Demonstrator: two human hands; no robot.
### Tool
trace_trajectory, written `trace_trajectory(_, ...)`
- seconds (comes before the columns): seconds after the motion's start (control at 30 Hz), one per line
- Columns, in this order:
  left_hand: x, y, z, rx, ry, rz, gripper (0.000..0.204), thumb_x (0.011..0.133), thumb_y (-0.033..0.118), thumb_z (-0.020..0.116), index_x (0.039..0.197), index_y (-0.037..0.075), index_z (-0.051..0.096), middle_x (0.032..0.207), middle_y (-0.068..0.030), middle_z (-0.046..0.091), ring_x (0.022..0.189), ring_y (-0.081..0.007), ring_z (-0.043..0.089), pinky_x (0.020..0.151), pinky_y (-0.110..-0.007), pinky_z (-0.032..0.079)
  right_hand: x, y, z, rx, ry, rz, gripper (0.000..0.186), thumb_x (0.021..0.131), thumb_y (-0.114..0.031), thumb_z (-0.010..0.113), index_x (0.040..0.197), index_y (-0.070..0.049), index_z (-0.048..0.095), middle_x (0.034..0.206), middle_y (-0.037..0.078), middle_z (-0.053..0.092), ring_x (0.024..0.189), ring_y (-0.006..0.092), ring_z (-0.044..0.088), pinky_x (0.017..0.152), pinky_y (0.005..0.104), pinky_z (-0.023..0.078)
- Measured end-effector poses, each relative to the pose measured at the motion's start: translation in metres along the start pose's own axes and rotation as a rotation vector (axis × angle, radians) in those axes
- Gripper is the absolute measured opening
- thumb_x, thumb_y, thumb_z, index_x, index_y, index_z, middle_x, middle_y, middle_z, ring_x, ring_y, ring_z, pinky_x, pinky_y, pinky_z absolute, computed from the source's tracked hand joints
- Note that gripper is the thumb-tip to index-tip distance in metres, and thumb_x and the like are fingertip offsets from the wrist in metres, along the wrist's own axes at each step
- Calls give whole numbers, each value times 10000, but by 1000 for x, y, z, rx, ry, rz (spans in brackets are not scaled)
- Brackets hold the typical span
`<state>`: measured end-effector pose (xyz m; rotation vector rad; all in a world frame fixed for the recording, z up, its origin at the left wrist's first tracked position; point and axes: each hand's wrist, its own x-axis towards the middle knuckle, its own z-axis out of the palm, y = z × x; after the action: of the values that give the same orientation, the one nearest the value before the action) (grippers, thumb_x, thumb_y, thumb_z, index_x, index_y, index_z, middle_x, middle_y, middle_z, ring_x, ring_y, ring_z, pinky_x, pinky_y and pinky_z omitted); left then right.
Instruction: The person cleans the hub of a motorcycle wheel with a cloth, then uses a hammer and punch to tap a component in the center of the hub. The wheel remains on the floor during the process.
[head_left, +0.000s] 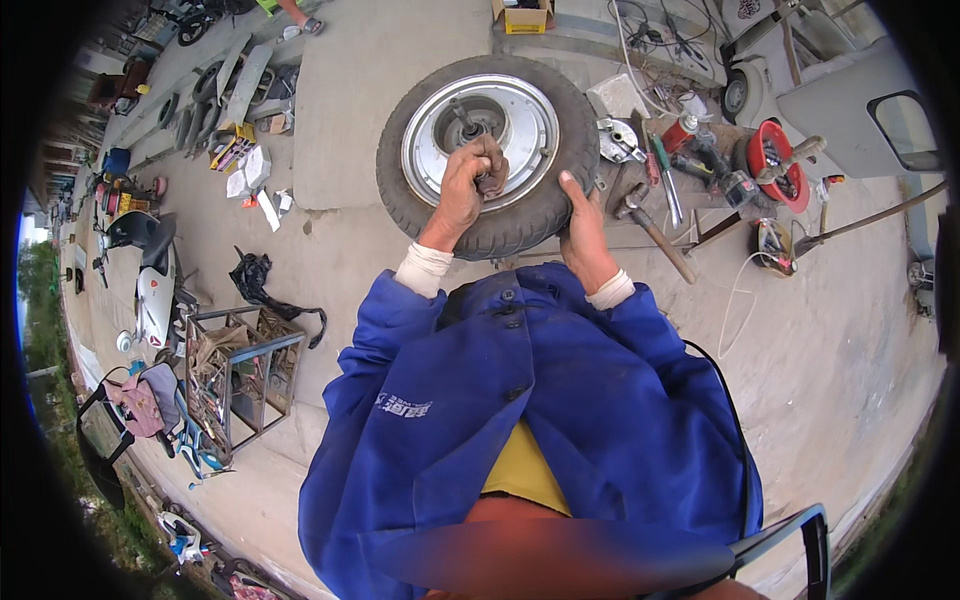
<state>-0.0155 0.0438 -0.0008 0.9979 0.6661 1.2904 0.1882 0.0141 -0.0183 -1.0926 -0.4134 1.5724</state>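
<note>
Wheel (pixel 522 125): blk tyre (pixel 570 105) w/ chunky tread, dusty, fitted on silver rim (pixel 424 150). Side faces up twd cam, dark axle (pixel 462 112) poking out of sunken ctr. Sits above gray concrete floor (pixel 345 130).

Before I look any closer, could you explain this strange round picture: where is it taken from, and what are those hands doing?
No robot here: these are a person's bare hands. The one picture comes from a wide camera worn on that person's head, looking down; its lens bends straight edges. The left hand is curled closed in front of the middle of a wheel; whether it grips something is hard to tell. The right hand rests open against the tyre's side. On the right lie a hammer and a red bowl.
</note>
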Motion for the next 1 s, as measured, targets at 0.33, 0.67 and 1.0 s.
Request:
trace_trajectory(0.33,-6,7,-9,-11,64,7,190,1027,165,484,948,26,586,696,-24,512,586,-92,414,545,-275,341,-20,20,0,-40,-57,11,902,951,-293,796,1603,32,264,1507,189,492,1354,291,527,1141,403,452)
trace_trajectory(0.67,-25,-1,34,363,511,215,209,1080,124,488,1022,-1,645,730,3,531,644,-79,450,597,-264,392,2,11,-8,-26,-51,-25,804,966,-241,786,1587,1,336,1515,161,520,1373,300,541,1137,443,476)
trace_trajectory(1.0,-30,2,38,654,554,310,170,1093,143,485,1080,21,602,895,-7,520,793,-99,453,721,-283,415,-6,6,-8,-53,-79,16,827,965,-252,785,1595,-7,307,1527,160,504,1379,305,537,1129,459,478)
